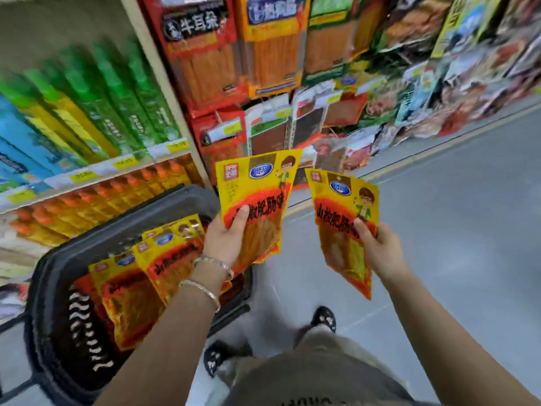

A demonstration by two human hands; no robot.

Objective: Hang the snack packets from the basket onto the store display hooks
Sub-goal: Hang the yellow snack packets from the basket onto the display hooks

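Beside the black plastic basket's rim (187,192), my left hand (225,240) pinches one yellow-and-red foil snack packet (257,186) low, my right hand (382,252) its twin (342,206); light, floppy.

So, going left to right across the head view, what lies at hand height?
Dark plastic basket → yellow-red snack packets inside it → left hand → yellow-red packet it grips → second yellow-red packet → right hand gripping it.

Glossy plastic snack packets (254,197), dark plastic basket (58,276), smooth matt floor (453,230).
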